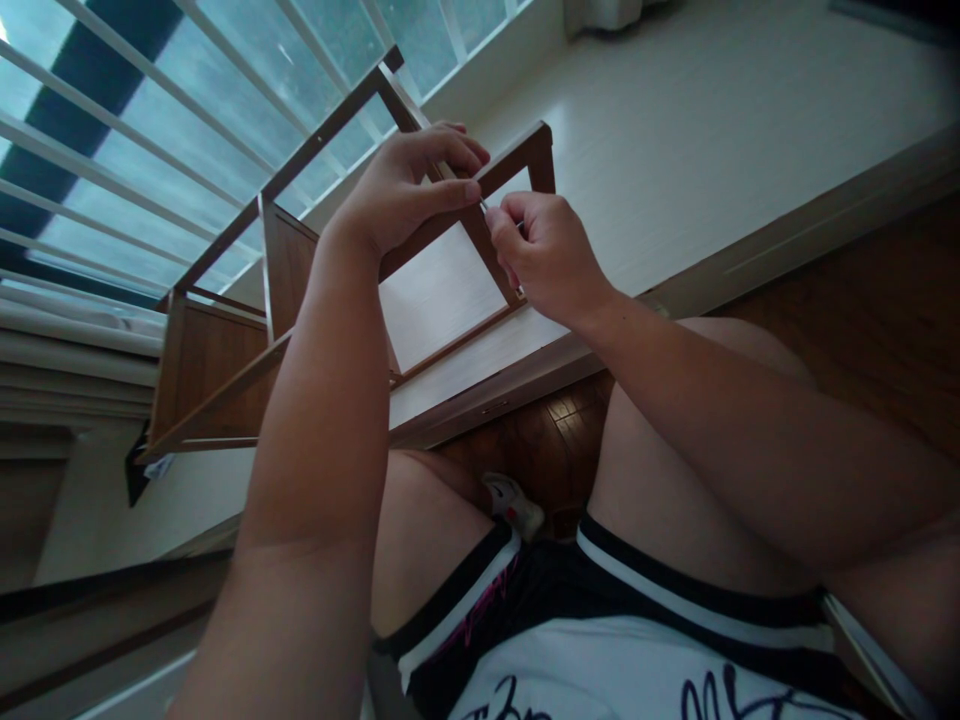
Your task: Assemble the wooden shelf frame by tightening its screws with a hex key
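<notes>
A brown wooden shelf frame [217,250] lies tilted on the white window ledge, with slatted rails and brown panels at its left end. My left hand [416,180] is closed around a rail near the frame's right end, thumb and fingers on either side of the joint. Close by, my right hand [544,250] is curled into a pinch on a thin metal tool [484,205]. The tool's tip reaches the wood beside my left thumb; most of it is hidden in my fingers, so its exact kind is unclear.
The white ledge [712,130] runs along a window with white bars [225,50]. Gathered curtain [75,350] hangs at the left. A small dark object [136,465] sits under the frame's left end. Below are my legs, a white shoe [514,505] and wooden floor [862,270].
</notes>
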A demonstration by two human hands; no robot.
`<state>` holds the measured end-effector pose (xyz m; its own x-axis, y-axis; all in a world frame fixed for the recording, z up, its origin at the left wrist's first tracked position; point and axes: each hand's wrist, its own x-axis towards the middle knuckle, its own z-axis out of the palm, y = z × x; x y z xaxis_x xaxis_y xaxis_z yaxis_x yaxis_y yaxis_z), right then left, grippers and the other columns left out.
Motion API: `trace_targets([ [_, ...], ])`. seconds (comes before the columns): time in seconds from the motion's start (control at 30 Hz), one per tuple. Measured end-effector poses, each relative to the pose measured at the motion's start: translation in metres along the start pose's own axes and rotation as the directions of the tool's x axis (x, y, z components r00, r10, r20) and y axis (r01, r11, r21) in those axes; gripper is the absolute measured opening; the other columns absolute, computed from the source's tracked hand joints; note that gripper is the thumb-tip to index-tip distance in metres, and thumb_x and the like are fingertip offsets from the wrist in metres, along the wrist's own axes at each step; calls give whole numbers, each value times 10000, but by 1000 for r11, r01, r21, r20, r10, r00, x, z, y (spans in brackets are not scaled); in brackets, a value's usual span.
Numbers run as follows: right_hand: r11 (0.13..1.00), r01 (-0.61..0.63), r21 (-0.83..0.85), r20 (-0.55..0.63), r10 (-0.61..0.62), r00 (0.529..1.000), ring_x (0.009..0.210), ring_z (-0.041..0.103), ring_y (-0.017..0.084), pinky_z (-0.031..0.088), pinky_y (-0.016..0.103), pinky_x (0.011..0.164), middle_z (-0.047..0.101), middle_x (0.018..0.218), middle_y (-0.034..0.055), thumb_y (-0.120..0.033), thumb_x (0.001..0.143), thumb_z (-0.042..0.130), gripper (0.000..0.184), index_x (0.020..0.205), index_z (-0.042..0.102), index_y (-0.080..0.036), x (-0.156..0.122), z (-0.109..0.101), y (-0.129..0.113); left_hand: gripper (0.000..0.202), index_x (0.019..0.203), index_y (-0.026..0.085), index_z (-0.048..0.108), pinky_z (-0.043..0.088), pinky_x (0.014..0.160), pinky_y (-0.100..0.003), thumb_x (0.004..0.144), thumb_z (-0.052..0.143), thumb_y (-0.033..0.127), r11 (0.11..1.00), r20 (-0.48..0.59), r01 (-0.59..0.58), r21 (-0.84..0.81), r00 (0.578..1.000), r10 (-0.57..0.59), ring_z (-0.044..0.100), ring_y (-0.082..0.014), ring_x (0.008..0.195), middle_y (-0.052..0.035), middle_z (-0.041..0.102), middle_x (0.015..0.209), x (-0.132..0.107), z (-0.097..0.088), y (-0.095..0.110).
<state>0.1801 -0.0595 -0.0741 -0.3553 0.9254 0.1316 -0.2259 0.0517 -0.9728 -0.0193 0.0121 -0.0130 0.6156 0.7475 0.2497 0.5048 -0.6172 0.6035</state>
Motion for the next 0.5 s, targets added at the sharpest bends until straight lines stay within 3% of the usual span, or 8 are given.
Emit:
trace_targets([
  [0.1,999,24,-49,-69,-28,997,510,426,110,332,237,477,419,514,-45,-382,885,566,274,684,446,-241,0,1,0,161,907,362,706,316,1113,-531,751,747,363,1000,-8,-6,-19,1000,6,518,-227,1204,38,689,1075,-1,0,0],
  [0.37,990,76,-117,-81,-86,993,604,496,122,374,234,533,430,542,-25,-396,911,524,326,644,445,-227,0,3,3,169,891,383,705,342,1092,-532,731,756,361,1000,-7,2,-22,1000,-2,527,-229,1186,37,692,1072,0,-1,-1],
  [0.5,999,28,-37,-118,-32,993,592,499,123,378,226,509,438,535,-26,-412,898,554,331,645,445,-229,-1,8,4,167,899,395,699,336,1096,-543,741,743,370,1000,-1,-11,-17,1000,11,522,-233,1189,42,691,1083,0,-1,-4],
])
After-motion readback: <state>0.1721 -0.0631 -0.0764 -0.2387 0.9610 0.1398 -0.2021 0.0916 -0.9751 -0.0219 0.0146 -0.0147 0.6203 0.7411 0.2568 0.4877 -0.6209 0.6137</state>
